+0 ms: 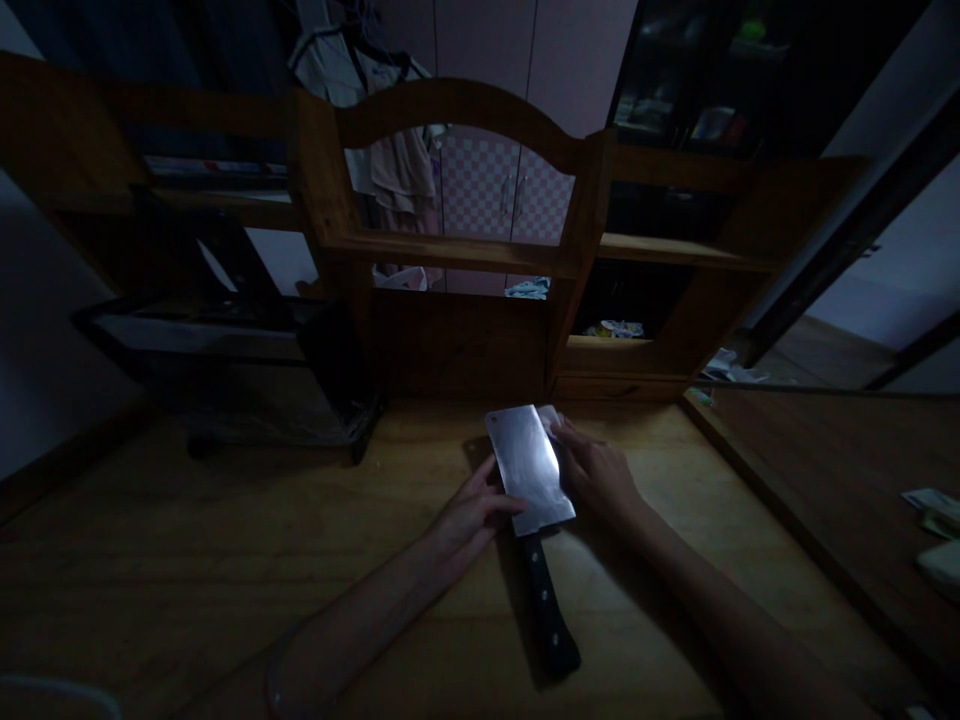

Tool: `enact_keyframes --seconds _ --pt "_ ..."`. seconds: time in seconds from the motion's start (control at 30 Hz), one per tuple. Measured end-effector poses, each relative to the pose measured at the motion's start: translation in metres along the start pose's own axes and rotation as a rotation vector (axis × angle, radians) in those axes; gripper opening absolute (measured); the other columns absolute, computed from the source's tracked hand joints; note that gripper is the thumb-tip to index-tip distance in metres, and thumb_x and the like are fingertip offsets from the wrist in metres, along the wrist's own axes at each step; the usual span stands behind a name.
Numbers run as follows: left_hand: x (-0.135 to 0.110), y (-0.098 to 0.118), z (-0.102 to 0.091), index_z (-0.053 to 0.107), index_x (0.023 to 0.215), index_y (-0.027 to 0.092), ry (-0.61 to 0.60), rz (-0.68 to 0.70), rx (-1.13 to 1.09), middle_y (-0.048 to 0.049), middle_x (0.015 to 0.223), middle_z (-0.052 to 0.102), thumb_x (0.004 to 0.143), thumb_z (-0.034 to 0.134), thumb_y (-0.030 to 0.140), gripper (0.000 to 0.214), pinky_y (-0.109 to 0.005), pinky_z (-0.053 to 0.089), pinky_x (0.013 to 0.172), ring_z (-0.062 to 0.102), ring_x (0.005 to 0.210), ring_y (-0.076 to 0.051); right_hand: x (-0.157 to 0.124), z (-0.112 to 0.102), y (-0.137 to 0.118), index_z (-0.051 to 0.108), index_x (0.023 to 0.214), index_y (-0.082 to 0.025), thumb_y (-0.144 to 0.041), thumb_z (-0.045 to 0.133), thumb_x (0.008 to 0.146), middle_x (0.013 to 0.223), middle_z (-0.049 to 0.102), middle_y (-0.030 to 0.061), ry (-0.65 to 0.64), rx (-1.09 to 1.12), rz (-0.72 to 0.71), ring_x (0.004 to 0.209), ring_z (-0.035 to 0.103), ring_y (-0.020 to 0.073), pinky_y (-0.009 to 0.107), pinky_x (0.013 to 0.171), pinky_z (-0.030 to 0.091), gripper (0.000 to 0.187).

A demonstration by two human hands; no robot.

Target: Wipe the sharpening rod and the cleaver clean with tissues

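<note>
Two bare hands meet at a cleaver (pixel 526 468) over the near middle of a wooden desk. The left hand (pixel 472 515) grips the left side of the blade, thumb laid on the bright face and other fingers reaching behind it. The right hand (pixel 598 475) is closed on a small white piece (pixel 550 415) at the blade's far right edge. The blade thus lies between the hands, hole at its far left corner, while the black handle (pixel 551 605), set with three rivets, points back between the forearms, held by neither hand; whether it touches the wood cannot be told. A thin band (pixel 274 685) circles the left wrist. The desk (pixel 360 540) is pale, grained and dimly lit. At its back rises a wooden shelf unit (pixel 457 258) with an arched opening in the middle; its right-hand compartment (pixel 611 357) frames a small pile of colourful things (pixel 619 329), and a shallow drawer (pixel 600 388) sits shut below. On the left stands a black-framed rack (pixel 225 345) with pale panels, its contents too dark to make out. Beyond, clothes (pixel 401 170) hang beside a pink cupboard (pixel 484 65) with checkered lower doors, and a dark cabinet (pixel 660 60) shows blurred items behind glass. Papers (pixel 930 500) lie on a brown surface (pixel 832 470) at right.
</note>
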State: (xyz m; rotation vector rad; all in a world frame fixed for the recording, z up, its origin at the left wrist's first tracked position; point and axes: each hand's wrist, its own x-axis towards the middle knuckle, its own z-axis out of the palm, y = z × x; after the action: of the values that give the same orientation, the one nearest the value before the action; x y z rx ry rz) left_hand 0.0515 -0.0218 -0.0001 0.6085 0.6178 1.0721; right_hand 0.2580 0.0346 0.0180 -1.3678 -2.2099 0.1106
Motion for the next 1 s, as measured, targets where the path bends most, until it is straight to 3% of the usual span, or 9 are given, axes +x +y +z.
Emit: enact_keyframes --seconds 0.07,0.17,0.3,0.4,0.63,0.83,0.9,1.0 --pt "0.000 0.000 0.000 0.049 0.135 0.021 -0.003 0.013 0.008 -0.0109 0.108 0.069 0.060 0.075 0.000 0.082 -0.034 0.050 0.085 0.067 0.094 -0.024 0.000 -0.002 0.000 0.049 0.139 -0.023 -0.015 0.043 0.093 0.142 0.050 0.0093 0.058 0.013 0.000 0.126 0.053 0.0307 0.050 0.099 0.050 0.047" --pt "0.001 -0.001 0.000 0.049 0.135 0.023 -0.021 0.012 0.018 -0.0112 0.112 0.068 0.063 0.074 0.001 0.079 -0.035 0.050 0.085 0.067 0.095 -0.024 -0.001 -0.005 -0.011 0.040 0.145 -0.027 -0.010 0.041 0.091 0.150 0.040 0.0049 0.066 0.110 -0.142 0.137 0.039 0.0247 0.046 0.109 0.041 0.056" --pt "0.002 -0.004 -0.001 0.057 0.124 0.021 0.006 0.028 0.001 -0.0093 0.111 0.068 0.061 0.073 -0.002 0.069 -0.032 0.048 0.089 0.064 0.101 -0.023 -0.006 -0.002 -0.038 0.034 0.148 -0.024 -0.006 0.042 0.089 0.151 0.038 0.0064 -0.101 0.183 -0.379 0.140 0.034 0.0215 0.045 0.114 0.035 0.063" --pt "0.002 -0.005 -0.001 0.062 0.114 0.018 0.040 0.058 -0.012 -0.0083 0.112 0.067 0.060 0.071 -0.004 0.059 -0.028 0.046 0.091 0.062 0.105 -0.021 -0.007 0.002 -0.050 0.032 0.149 -0.022 -0.008 0.045 0.089 0.152 0.037 0.0076 -0.228 0.202 -0.476 0.141 0.033 0.0210 0.045 0.116 0.032 0.063" --pt "0.001 -0.001 -0.001 0.055 0.129 0.023 -0.037 0.009 0.002 -0.0084 0.107 0.068 0.062 0.071 -0.002 0.073 -0.031 0.048 0.084 0.065 0.095 -0.022 -0.001 0.002 -0.025 0.039 0.146 -0.024 -0.007 0.040 0.091 0.149 0.041 0.0051 -0.204 0.163 -0.314 0.138 0.037 0.0219 0.043 0.113 0.037 0.057" --pt "-0.001 0.001 0.001 0.054 0.130 0.020 -0.008 0.000 -0.004 -0.0111 0.106 0.069 0.061 0.073 -0.002 0.075 -0.035 0.048 0.087 0.066 0.094 -0.024 -0.002 0.004 -0.005 0.048 0.140 -0.025 -0.011 0.043 0.091 0.138 0.055 0.0075 -0.125 0.078 -0.114 0.118 0.060 0.0296 0.047 0.098 0.051 0.052" --pt "-0.002 0.001 0.002 0.053 0.131 0.020 -0.022 0.021 -0.006 -0.0117 0.107 0.069 0.061 0.073 -0.002 0.076 -0.035 0.049 0.086 0.066 0.094 -0.024 -0.004 0.001 -0.007 0.046 0.142 -0.026 -0.012 0.043 0.091 0.140 0.053 0.0073 -0.068 0.100 -0.119 0.120 0.059 0.0289 0.047 0.098 0.051 0.053" --pt "-0.001 0.000 0.001 0.053 0.131 0.021 -0.029 0.022 -0.013 -0.0112 0.110 0.067 0.061 0.074 -0.002 0.076 -0.034 0.049 0.087 0.065 0.096 -0.024 -0.005 -0.002 -0.017 0.041 0.145 -0.026 -0.009 0.043 0.090 0.148 0.043 0.0059 -0.061 0.170 -0.264 0.134 0.045 0.0253 0.046 0.108 0.043 0.057"
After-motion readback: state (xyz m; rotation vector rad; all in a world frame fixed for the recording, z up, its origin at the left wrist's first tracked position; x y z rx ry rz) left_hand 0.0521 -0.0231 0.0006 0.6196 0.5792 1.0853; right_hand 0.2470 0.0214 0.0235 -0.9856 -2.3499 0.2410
